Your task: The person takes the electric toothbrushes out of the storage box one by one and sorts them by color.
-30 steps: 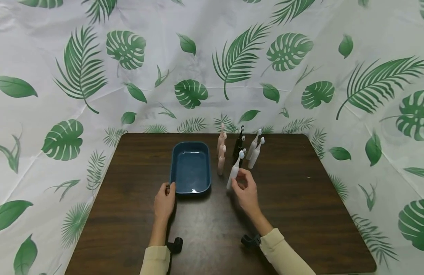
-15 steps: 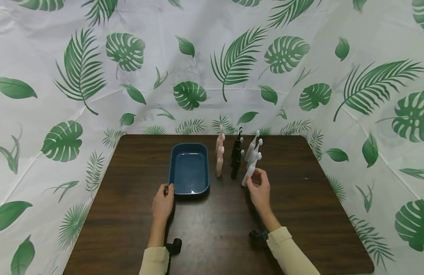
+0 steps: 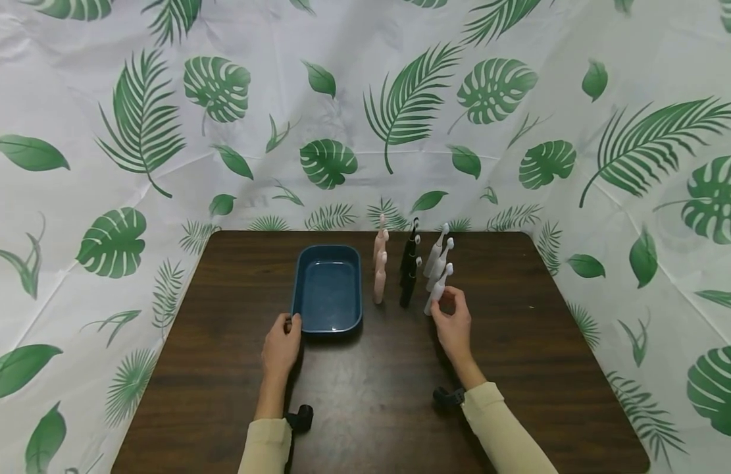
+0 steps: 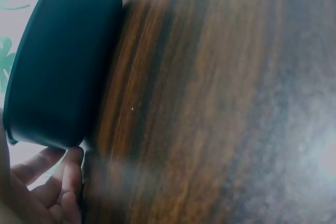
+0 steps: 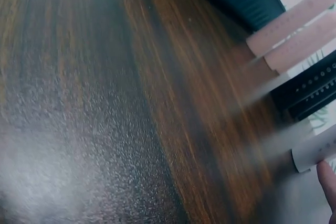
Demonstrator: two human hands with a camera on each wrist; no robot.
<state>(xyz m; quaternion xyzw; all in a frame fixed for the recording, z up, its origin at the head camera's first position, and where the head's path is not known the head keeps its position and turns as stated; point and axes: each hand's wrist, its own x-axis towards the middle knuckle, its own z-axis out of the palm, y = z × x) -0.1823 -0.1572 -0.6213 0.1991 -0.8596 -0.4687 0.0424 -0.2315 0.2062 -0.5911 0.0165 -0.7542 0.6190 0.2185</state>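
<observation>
1. Toothbrush (image 3: 439, 289), white and electric, stands upright at the near end of a white row on the dark wooden counter (image 3: 519, 368); it is the item nearest the right hand.
2. Right hand (image 3: 454, 327) sits just beside this brush, thumb and forefinger curled round its lower body in a light pinch, seemingly to keep it standing in line with the others. The right wrist view shows only one fingertip (image 5: 328, 176) beside the white base (image 5: 315, 153), so how firm the grip is cannot be told.
3. Three colour rows stand side by side, well sorted: pink toothbrushes (image 3: 379, 262) on the left, black toothbrushes (image 3: 409, 266) in the middle, and two more white toothbrushes (image 3: 437, 253) behind the held one. All stand upright with heads pointing up.
4. Left of the pink row lies a blue rectangular tray (image 3: 327, 289), holding nothing.
5. Left hand (image 3: 282, 347) rests on the counter at the tray's near left corner, fingers (image 4: 63, 179) loosely curled against its outer wall, seemingly steadying it.
6. Behind the counter hangs a white cloth (image 3: 164, 118) printed with green leaves.
</observation>
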